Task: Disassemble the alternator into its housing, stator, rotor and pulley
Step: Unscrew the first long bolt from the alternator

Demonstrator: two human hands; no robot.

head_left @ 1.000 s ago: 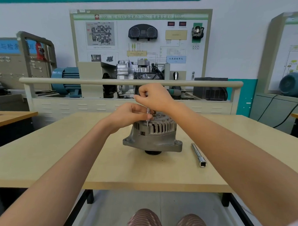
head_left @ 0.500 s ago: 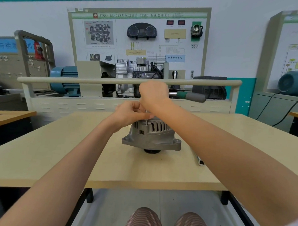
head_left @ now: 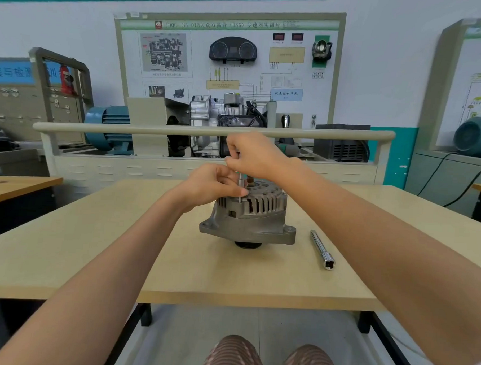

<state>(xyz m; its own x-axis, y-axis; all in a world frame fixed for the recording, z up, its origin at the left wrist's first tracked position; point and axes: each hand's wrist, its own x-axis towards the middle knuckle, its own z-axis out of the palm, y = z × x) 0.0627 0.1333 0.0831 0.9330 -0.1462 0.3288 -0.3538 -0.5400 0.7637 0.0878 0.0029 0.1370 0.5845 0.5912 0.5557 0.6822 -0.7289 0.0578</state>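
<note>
On table (head_left: pixel 92 258): alternator (head_left: pixel 248 218) pulley-down, axis vertical.

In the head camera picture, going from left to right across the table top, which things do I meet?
Left hand → thin driver shaft standing upright on the alternator → chrome socket extension bar, lying apart from the alternator on the table.

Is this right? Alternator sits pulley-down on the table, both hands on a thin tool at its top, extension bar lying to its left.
Not quite. In the head view the extension bar lies to the right of the alternator, not the left. The rest holds: pulley-down on the table, left hand and right hand on the thin tool.
</note>
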